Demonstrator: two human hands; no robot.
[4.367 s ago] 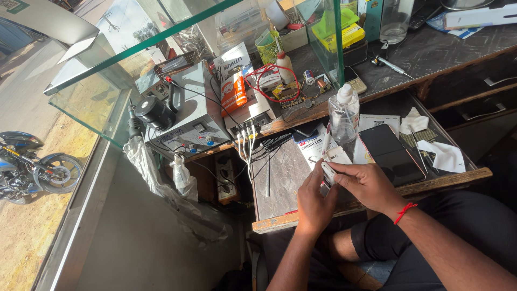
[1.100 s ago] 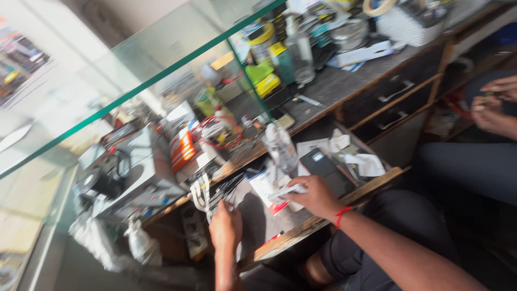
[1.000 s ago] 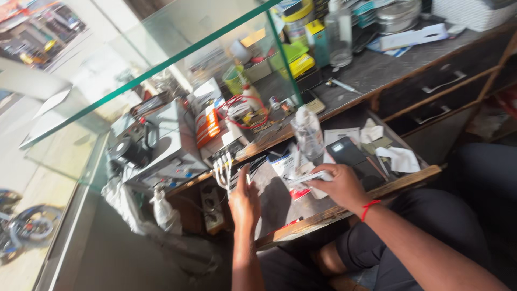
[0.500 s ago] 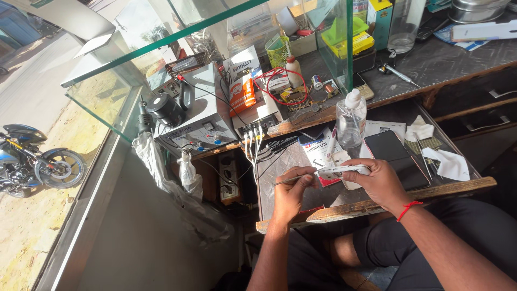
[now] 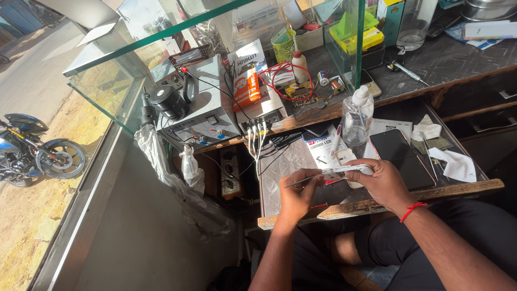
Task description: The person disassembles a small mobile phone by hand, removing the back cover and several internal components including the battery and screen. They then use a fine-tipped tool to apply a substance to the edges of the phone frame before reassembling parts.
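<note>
My right hand (image 5: 381, 182) grips a thin white phone part (image 5: 344, 171), held edge-on above the pull-out work tray (image 5: 377, 203). My left hand (image 5: 297, 196) pinches a slim metal tool (image 5: 299, 182) whose tip meets the left end of that part. A red thread circles my right wrist. A black phone (image 5: 398, 156) lies screen-up on the tray just right of my right hand. A clear plastic bottle (image 5: 356, 119) stands behind the hands.
White cloths (image 5: 458, 164) and tweezers (image 5: 429, 157) lie at the tray's right. A grey soldering station (image 5: 202, 110) with cables sits at the left on the bench (image 5: 431, 81) under a glass counter (image 5: 161, 37). A motorbike (image 5: 37, 156) is parked outside.
The view swung away and back to the tray. My left hand, reaching toward the cables a second ago, has come back with the metal tool to the white part in my right hand.
</note>
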